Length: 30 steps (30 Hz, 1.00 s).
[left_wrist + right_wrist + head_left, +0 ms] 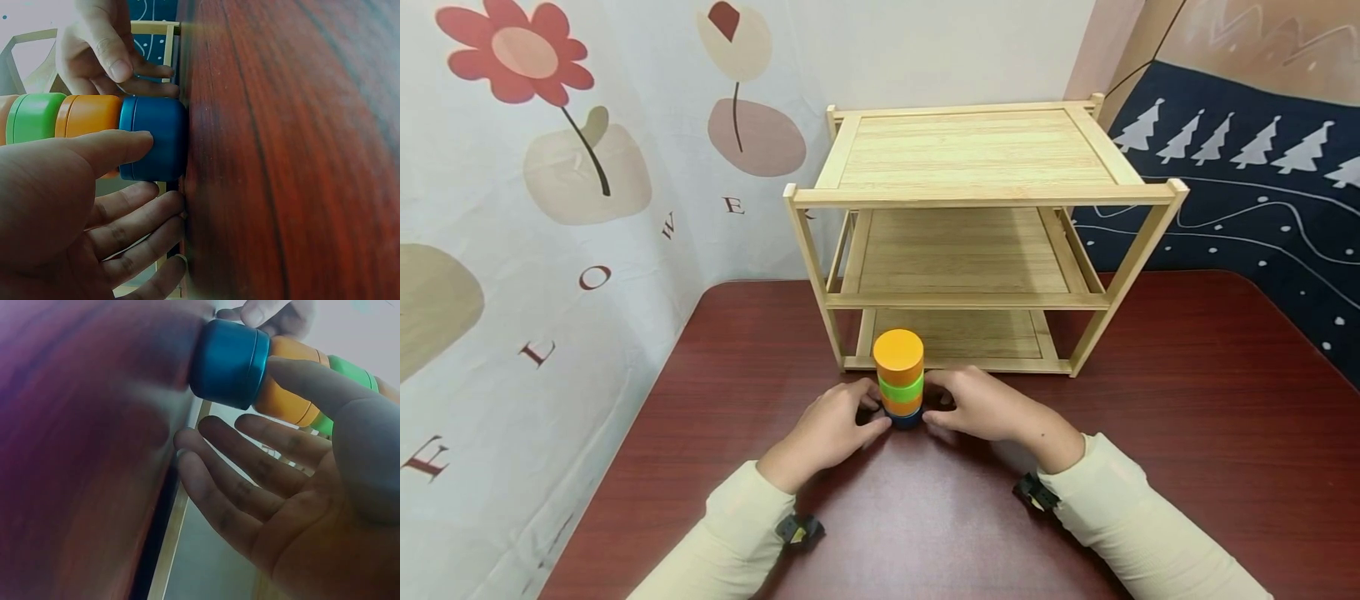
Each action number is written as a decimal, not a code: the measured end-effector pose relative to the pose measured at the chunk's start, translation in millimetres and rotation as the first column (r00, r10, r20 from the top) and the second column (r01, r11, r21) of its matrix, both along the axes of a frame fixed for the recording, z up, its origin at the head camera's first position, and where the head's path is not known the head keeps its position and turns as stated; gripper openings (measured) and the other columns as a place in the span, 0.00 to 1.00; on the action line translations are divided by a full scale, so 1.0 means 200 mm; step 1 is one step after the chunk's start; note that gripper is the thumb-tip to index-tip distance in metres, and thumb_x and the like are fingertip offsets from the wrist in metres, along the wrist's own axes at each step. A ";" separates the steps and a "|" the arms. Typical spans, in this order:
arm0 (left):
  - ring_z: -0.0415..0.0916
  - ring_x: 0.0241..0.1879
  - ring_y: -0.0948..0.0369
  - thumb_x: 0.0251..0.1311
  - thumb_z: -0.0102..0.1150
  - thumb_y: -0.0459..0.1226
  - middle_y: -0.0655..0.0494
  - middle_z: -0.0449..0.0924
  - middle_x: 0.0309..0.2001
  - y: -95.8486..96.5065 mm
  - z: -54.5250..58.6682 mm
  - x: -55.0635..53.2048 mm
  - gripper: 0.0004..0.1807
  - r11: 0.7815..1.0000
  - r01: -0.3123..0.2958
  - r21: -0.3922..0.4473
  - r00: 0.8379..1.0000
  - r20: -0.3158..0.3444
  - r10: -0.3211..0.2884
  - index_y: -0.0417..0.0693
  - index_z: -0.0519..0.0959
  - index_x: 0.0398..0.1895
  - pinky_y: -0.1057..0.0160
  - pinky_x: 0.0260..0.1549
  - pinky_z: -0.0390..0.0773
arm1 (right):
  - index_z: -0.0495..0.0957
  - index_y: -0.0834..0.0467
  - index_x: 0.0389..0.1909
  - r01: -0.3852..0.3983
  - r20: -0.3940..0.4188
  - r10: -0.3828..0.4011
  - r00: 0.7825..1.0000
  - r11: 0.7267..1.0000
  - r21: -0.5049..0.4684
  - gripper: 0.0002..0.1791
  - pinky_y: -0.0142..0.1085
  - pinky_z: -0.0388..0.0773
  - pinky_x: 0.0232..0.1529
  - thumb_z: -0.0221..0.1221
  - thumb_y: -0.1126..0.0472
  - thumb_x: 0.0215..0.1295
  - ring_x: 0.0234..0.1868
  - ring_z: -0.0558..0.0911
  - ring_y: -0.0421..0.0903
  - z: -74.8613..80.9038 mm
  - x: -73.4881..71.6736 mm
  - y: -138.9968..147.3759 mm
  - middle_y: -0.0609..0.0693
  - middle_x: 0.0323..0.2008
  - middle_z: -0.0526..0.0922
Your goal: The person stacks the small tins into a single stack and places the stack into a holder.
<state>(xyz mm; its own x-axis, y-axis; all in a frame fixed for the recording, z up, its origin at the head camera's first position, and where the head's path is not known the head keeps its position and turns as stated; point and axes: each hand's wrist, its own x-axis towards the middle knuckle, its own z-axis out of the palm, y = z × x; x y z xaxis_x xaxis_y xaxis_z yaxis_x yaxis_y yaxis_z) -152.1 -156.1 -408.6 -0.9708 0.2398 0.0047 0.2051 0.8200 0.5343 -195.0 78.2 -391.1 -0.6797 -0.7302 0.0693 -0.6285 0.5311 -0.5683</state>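
Observation:
A stack of small round lidded tins stands upright on the table in the head view. At its base is a blue tin point(156, 144); above come a lower orange tin point(282, 387), a green tin point(902, 390) and a top orange tin point(898, 354). My left hand point(831, 425) is at the stack's left side, its thumb lying across the blue tin in the left wrist view and its fingers spread loosely. On the right, my right hand point(981, 406) has its thumb by the two lowest tins and its fingers relaxed. Whether either hand touches the tins I cannot tell.
Right behind the stack stands a three-tier wooden rack point(985, 200) on the dark red table point(1210, 467). A light cloth with printed flowers point(647, 250) hangs at the left, and a dark blue cloth with white trees point(1232, 183) at the right.

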 end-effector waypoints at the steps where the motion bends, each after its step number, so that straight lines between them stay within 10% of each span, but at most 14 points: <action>1: 0.83 0.45 0.60 0.59 0.70 0.45 0.59 0.86 0.41 0.00 0.00 0.00 0.14 1.000 0.000 0.000 1.000 0.001 0.000 0.53 0.80 0.45 0.53 0.49 0.80 | 0.80 0.58 0.54 0.002 0.005 -0.002 1.000 1.000 0.006 0.18 0.32 0.78 0.39 0.67 0.59 0.64 0.35 0.82 0.42 0.00 0.00 0.00 0.50 0.44 0.86; 30: 0.83 0.45 0.61 0.59 0.70 0.45 0.60 0.85 0.41 0.00 0.00 -0.01 0.13 1.000 -0.003 0.010 1.000 0.015 0.003 0.55 0.80 0.44 0.53 0.49 0.80 | 0.80 0.55 0.51 0.015 0.070 -0.011 0.997 0.998 -0.054 0.20 0.34 0.81 0.41 0.71 0.58 0.59 0.37 0.84 0.41 -0.03 -0.04 -0.03 0.46 0.43 0.86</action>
<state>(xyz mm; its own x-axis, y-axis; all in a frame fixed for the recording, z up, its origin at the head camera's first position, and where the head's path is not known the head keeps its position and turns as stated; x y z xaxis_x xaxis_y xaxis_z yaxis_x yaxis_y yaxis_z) -153.8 -155.2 -409.1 -0.9716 0.2367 -0.0072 0.1946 0.8154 0.5452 -203.5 71.8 -397.6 -0.6939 -0.7175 0.0609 -0.5795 0.5063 -0.6386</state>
